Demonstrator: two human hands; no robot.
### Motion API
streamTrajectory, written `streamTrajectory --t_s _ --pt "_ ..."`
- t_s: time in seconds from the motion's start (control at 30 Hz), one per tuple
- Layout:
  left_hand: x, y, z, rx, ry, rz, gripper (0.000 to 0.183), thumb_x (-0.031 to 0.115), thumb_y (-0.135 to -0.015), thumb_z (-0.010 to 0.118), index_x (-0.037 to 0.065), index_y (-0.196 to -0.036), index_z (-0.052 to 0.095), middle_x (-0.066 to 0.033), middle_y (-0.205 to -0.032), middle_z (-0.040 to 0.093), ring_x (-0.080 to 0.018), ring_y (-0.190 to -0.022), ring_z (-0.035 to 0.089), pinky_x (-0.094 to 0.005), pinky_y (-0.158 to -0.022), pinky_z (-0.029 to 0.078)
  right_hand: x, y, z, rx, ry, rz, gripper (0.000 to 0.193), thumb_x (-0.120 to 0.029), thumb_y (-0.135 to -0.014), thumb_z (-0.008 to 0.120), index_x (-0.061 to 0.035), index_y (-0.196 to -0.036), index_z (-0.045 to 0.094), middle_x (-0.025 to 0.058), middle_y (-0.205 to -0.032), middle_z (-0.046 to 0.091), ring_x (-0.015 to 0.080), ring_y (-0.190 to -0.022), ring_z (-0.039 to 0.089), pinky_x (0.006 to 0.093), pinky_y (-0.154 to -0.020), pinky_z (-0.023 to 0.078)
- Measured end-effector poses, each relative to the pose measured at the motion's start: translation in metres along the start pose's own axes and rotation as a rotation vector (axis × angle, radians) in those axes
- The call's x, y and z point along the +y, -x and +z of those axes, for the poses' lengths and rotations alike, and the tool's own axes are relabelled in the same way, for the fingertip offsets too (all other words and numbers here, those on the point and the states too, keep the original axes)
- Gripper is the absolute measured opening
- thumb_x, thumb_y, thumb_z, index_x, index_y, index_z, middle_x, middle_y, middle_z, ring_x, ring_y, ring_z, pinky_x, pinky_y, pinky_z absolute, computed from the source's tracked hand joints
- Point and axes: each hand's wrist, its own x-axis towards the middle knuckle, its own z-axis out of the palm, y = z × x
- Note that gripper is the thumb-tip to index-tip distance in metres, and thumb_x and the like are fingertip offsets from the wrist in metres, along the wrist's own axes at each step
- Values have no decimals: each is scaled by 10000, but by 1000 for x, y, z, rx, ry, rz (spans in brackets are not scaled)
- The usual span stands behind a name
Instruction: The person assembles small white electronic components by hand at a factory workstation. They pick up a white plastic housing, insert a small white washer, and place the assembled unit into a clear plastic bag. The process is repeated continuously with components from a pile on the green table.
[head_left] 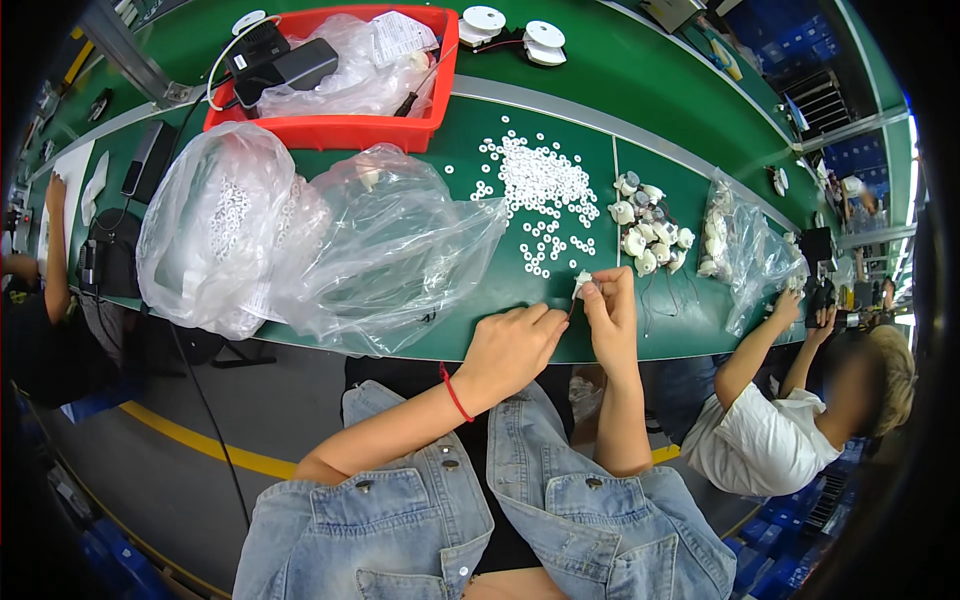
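Observation:
My right hand (pixel 612 312) is closed in a pinch on a small white plastic part (pixel 583 281), held just above the green bench near its front edge. Thin wires run down from this part to the fingertips of my left hand (pixel 512 345), which is closed and seems to grip them. Beyond my hands lies a spread of small white rings (pixel 540 180), some heaped and some scattered singly. To the right of the rings sits a pile of white parts with wires (pixel 652 228), similar to the one I hold.
Clear plastic bags (pixel 400 255) holding more rings stand at left. Behind them is a red bin (pixel 330 133) with adapters and plastic bags. White spools (pixel 543 42) sit at the back. Another bag (pixel 745 255) lies at right, near a person in a white shirt (pixel 765 440); another person's arm (pixel 56 245) shows far left.

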Motion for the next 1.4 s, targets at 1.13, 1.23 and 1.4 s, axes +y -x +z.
streamTrajectory --t_s 1.13,1.23,1.4 --pt "-12 9 1 171 58 86 111 160 -865 673 59 -828 644 -31 -670 528 -190 -575 588 -319 -529 489 -8 -22 13 -206 378 -152 170 -37 -962 595 15 -1067 472 77 -774 624 94 -664 553 248 -567 429" --pt "-13 10 1 181 73 84 118 157 -867 670 58 -814 633 -33 -669 526 -195 -575 588 -322 -530 492 -14 -22 15 -205 421 -156 175 -40 -958 603 12 -1066 474 67 -745 605 90 -637 531 249 -551 415" --pt "-13 10 1 194 92 81 147 153 -872 664 61 -776 603 -39 -667 524 -206 -574 588 -326 -530 495 -14 -22 15 -207 467 -155 182 -41 -952 612 9 -1065 478 63 -724 597 91 -616 525 248 -536 404"
